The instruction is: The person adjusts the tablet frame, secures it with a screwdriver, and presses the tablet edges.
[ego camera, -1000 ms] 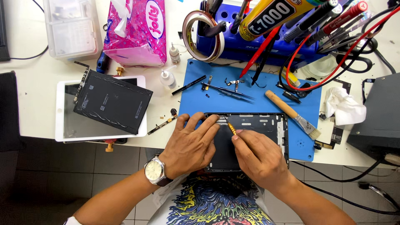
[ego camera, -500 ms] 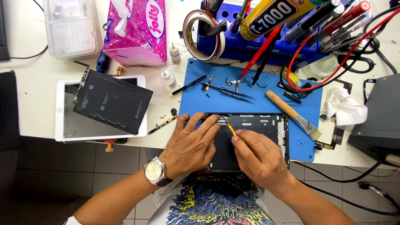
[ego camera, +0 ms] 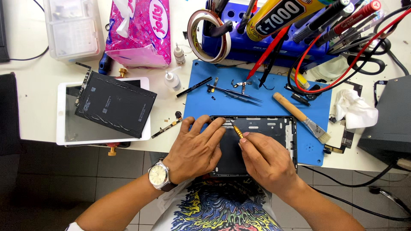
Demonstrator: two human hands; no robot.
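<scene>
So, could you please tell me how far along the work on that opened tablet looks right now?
Done: the white screen panel lies aside with a black battery pack on top, and small parts sit on the blue mat. In hand: the left hand steadies the dark tablet shell while the right hand works a yellow-tipped tool at its top edge. Left: the shell is open, nothing refitted.

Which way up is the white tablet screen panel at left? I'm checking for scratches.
Cannot tell. The white panel lies flat, a black battery pack on it.
</scene>
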